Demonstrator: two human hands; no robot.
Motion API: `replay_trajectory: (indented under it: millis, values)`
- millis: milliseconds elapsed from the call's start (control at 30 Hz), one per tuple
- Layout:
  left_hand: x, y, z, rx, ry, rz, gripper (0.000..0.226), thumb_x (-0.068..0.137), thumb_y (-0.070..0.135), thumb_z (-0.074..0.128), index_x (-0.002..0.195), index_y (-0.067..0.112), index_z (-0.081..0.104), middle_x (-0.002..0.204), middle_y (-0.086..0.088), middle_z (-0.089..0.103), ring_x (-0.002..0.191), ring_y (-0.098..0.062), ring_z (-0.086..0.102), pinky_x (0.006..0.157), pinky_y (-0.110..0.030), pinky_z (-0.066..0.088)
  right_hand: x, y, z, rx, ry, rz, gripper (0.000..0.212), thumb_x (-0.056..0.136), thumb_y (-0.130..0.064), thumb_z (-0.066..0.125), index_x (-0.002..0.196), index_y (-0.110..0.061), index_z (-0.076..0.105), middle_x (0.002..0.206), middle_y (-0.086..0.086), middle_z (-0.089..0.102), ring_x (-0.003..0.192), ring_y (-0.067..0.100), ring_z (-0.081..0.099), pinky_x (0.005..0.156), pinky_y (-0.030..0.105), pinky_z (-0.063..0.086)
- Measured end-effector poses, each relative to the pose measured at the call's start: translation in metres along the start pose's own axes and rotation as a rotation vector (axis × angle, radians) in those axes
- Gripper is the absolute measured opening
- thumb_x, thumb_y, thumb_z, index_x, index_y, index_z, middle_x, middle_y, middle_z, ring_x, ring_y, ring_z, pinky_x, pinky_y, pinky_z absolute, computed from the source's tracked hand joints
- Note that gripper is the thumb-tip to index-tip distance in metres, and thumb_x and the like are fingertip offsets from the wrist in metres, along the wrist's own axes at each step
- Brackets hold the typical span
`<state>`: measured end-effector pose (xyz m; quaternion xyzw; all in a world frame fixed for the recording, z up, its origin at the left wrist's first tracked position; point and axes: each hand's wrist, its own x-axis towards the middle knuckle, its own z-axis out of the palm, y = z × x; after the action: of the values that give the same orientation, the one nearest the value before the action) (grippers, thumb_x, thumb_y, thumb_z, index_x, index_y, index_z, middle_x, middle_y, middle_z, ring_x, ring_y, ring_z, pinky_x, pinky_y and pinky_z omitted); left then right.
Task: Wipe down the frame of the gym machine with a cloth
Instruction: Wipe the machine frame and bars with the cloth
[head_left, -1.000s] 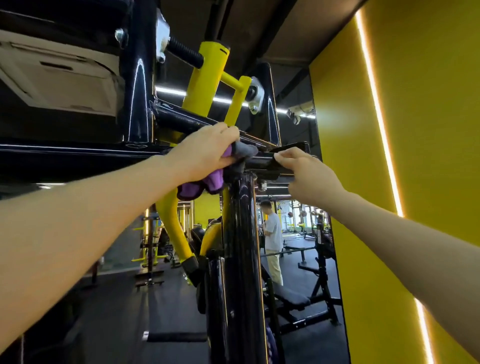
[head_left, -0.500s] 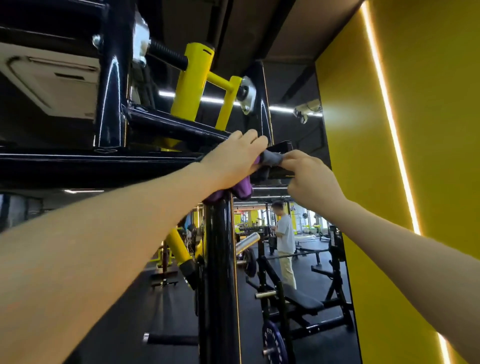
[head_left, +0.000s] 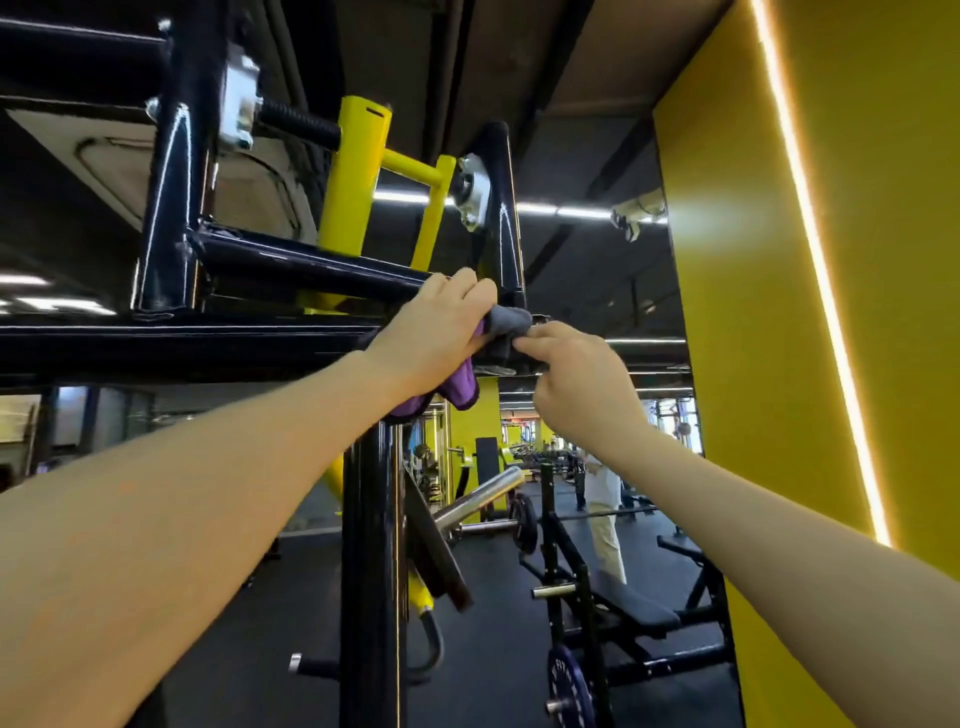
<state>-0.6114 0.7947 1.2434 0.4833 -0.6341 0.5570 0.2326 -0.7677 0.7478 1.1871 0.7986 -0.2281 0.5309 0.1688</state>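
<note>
We reach both bare forearms up and forward. Our left hand presses a purple and grey microfibre cloth against the glossy black steel frame of the gym machine, its fingers curled over the top of the fabric so that the grip holds the cloth at the end of the horizontal beam; a purple fold hangs below the palm. Just to the right of that grip, our right hand pinches the grey edge of the same cloth between curled fingers and thumb, the two hands almost touching. Directly under the left grip a black upright post of the frame runs down. Above the grips a yellow painted pivot arm sits between two black uprights on a threaded shaft. Below and beyond the right grip stand a black weight bench and a blue weight plate. Further off a person in pale clothes stands on the dark floor. To the right of the grips rises a yellow wall with a lit strip.
</note>
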Motion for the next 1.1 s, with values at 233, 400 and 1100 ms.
replay_trajectory:
  millis: [233, 400, 1100]
  values:
    - [-0.013, 0.022, -0.001, 0.161, -0.188, -0.085, 0.053, 0.087, 0.014, 0.063, 0.132, 0.011, 0.036, 0.13, -0.008, 0.035, 0.11, -0.024, 0.034, 0.093, -0.033, 0.033, -0.026, 0.0, -0.017, 0.079, -0.084, 0.098, 0.052, 0.083, 0.001, 0.046, 0.131, -0.014, 0.057, 0.136, -0.002, 0.053, 0.12, 0.021, 0.052, 0.1, 0.036, 0.044]
    - [-0.034, 0.039, -0.016, -0.067, -0.241, -0.183, 0.038, 0.087, 0.009, 0.061, 0.121, 0.014, 0.046, 0.121, -0.005, 0.042, 0.109, -0.019, 0.038, 0.093, -0.031, 0.035, -0.043, -0.005, -0.036, 0.088, -0.182, 0.087, 0.054, 0.081, 0.003, 0.047, 0.129, -0.018, 0.059, 0.136, -0.002, 0.053, 0.119, 0.023, 0.053, 0.096, 0.034, 0.046]
    - [-0.098, -0.007, -0.097, -1.766, -0.08, -1.124, 0.066, 0.099, 0.056, 0.014, 0.125, 0.011, 0.055, 0.114, -0.009, 0.064, 0.1, -0.018, 0.058, 0.079, -0.027, 0.042, 0.009, -0.123, 0.016, 0.401, 0.001, -0.013, 0.057, 0.083, -0.001, 0.059, 0.137, -0.016, 0.048, 0.13, 0.008, 0.05, 0.12, 0.028, 0.046, 0.102, 0.032, 0.035]
